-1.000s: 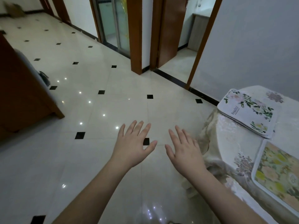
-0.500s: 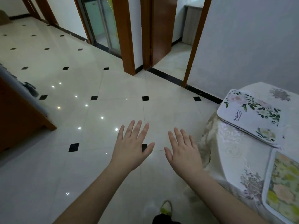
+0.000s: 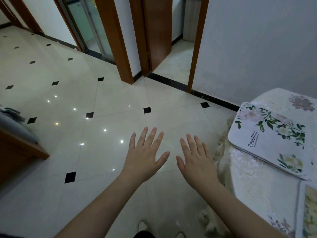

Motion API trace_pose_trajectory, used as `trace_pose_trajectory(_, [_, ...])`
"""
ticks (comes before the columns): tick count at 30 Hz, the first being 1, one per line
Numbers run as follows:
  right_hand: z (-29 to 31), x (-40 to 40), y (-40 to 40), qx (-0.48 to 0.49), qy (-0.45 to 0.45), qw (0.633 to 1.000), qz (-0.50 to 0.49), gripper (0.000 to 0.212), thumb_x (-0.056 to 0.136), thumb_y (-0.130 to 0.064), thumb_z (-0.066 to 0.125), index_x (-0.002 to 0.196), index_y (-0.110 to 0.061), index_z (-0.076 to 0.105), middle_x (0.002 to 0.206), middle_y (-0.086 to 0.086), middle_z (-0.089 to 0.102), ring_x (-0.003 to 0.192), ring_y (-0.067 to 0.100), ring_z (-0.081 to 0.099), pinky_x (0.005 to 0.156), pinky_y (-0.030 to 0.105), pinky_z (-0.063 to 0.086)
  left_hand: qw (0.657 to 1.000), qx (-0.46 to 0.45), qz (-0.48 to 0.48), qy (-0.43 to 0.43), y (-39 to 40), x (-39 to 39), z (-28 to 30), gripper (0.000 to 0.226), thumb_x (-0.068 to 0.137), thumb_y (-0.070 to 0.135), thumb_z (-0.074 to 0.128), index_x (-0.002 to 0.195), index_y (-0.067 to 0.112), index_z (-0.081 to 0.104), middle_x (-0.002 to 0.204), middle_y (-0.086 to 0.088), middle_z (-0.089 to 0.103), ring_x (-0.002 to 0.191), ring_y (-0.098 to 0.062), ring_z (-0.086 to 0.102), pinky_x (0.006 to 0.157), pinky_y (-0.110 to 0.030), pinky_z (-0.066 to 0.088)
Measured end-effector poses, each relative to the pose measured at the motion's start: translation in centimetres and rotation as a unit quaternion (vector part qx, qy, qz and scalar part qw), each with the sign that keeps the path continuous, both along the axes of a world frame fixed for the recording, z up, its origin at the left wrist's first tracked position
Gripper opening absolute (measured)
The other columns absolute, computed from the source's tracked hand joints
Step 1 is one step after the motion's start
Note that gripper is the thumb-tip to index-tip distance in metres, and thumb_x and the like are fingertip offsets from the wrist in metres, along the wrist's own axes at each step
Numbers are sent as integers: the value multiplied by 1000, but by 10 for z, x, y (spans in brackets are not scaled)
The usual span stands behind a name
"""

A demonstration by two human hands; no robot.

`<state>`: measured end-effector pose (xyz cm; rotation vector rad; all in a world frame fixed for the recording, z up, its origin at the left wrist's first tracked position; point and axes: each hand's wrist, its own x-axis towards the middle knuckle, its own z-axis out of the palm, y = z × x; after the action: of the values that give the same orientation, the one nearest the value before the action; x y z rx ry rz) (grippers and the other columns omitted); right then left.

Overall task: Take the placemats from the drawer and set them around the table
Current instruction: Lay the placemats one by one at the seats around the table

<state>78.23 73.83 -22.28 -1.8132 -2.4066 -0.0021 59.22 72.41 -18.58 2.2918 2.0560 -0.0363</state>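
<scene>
My left hand (image 3: 145,152) and my right hand (image 3: 197,158) are held out flat over the tiled floor, fingers straight and spread, holding nothing. To their right stands the table (image 3: 253,188) under a cream embroidered cloth. A white floral placemat (image 3: 267,140) lies on it near the far edge. A second placemat (image 3: 308,212) with a yellow-green flower print lies at the frame's right edge, partly cut off. My right hand is just left of the table's cloth, not touching it. No drawer is in view.
Glossy cream floor tiles (image 3: 103,134) with black diamonds fill the left and middle. A wooden cabinet (image 3: 15,152) stands at the left edge. Brown door frames (image 3: 115,40) and an open doorway (image 3: 176,62) lie ahead, a grey wall (image 3: 257,48) behind the table. A shoe (image 3: 142,225) shows at the bottom.
The view has shifted leftward along the table, so the placemats sit further right and the yellow one is more cut off. Both hands stay flat and spread, holding nothing.
</scene>
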Motion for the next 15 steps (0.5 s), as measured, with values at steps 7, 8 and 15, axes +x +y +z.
trace_pose_trajectory(7, [-1, -48, 80, -5, -7, 1000, -23, 63, 95, -47, 28, 144, -12, 48, 150, 13, 44, 139, 33, 42, 111, 51, 35, 999, 15, -42, 6, 86, -43, -19, 83, 90, 73, -11, 158, 31, 11, 167, -1, 0, 153, -23, -11, 119, -53, -8])
trace_pose_trajectory(8, [0, -56, 92, -10, -12, 999, -28, 64, 95, -47, 27, 144, -12, 47, 151, 13, 44, 139, 33, 42, 111, 51, 35, 999, 21, -46, 3, 99, -52, -19, 84, 89, 73, -12, 158, 31, 10, 167, -1, -1, 152, -23, -11, 119, -53, -8])
trace_pose_trajectory(15, [9, -89, 156, -3, -30, 996, -87, 63, 94, -48, 29, 145, -15, 47, 151, 10, 44, 139, 31, 42, 111, 48, 33, 993, 54, -100, -4, 180, -95, -18, 73, 98, 68, 8, 156, 27, 27, 164, -6, 19, 152, -28, 11, 118, -51, 4])
